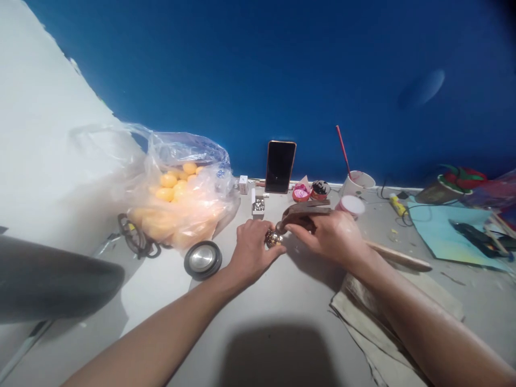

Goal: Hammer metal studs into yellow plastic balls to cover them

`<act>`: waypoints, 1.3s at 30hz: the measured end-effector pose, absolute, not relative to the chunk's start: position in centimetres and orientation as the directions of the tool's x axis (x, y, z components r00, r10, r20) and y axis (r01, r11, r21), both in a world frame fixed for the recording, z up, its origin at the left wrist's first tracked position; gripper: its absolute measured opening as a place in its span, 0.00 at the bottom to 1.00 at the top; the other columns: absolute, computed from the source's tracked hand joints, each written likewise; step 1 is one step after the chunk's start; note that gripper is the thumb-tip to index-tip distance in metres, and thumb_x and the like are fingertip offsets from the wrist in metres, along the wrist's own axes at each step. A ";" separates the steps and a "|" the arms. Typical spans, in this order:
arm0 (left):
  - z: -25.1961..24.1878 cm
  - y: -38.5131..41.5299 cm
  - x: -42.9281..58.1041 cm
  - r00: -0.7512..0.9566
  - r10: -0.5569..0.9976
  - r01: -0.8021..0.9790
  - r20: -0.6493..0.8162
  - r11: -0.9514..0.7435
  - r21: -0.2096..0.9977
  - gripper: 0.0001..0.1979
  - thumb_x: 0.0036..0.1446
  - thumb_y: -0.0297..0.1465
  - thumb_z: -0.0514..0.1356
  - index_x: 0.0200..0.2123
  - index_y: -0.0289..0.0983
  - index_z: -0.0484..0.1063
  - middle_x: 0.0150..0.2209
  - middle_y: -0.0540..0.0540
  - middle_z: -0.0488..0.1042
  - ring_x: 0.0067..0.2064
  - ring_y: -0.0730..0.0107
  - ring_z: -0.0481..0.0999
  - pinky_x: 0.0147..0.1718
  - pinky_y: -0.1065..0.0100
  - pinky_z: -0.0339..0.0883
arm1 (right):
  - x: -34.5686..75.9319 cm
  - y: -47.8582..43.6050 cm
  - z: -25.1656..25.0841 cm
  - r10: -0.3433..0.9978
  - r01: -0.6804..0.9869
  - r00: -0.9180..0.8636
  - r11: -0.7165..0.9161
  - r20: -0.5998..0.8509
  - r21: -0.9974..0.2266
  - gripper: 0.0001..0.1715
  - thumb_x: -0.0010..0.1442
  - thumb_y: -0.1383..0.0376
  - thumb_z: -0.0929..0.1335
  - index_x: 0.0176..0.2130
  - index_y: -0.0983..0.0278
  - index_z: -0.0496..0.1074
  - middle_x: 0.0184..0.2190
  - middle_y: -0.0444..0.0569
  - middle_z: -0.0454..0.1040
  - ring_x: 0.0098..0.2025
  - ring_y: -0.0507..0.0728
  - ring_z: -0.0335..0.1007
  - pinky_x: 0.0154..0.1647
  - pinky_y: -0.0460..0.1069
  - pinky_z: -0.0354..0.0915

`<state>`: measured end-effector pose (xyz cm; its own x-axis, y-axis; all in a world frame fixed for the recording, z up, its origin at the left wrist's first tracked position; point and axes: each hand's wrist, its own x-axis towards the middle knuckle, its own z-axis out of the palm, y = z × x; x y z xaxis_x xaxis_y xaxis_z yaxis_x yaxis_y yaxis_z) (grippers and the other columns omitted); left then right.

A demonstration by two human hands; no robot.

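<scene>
My left hand (256, 247) is closed around a small shiny ball (273, 238) that looks covered in metallic stud heads. Its thumb and fingers press against the ball's sides on the white table. In my right hand (336, 236) is a claw hammer (300, 212), gripped close to the head, with its wooden handle (403, 256) sticking out to the right behind the wrist. The hammer's striking face is at the ball's upper right, touching or nearly touching it. Just beyond my left hand stands an open little box (258, 206) of shiny metal tacks.
A clear plastic bag (181, 209) of yellow balls stands at left, near a round black-rimmed metal object (202, 259). A phone (281, 166) leans against the blue wall. White cups (357, 185) are behind my right hand; a cloth (363, 317) lies under my right forearm.
</scene>
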<state>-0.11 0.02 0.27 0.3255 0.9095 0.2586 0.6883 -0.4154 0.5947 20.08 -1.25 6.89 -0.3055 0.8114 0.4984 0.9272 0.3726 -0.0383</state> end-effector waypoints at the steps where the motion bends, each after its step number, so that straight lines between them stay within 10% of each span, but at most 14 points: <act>1: 0.2 0.0 -0.1 0.331 0.909 0.696 0.254 -0.417 0.585 0.16 0.52 0.36 0.71 0.40 0.39 0.72 0.38 0.47 0.75 0.46 0.55 0.72 0.47 0.56 0.58 | 20.0 -1.3 6.9 0.812 0.929 -0.303 0.369 0.499 -0.037 0.20 0.63 0.51 0.70 0.30 0.63 0.80 0.20 0.49 0.78 0.21 0.56 0.70 0.25 0.49 0.51; 39: 0.1 0.1 -0.1 0.268 0.926 0.604 0.267 -0.378 0.702 0.15 0.55 0.26 0.66 0.45 0.40 0.68 0.42 0.47 0.76 0.44 0.60 0.75 0.46 0.58 0.66 | 20.5 -0.4 6.9 0.922 0.974 -0.203 0.226 0.331 -0.033 0.24 0.67 0.48 0.66 0.35 0.64 0.80 0.27 0.53 0.80 0.27 0.58 0.74 0.26 0.50 0.53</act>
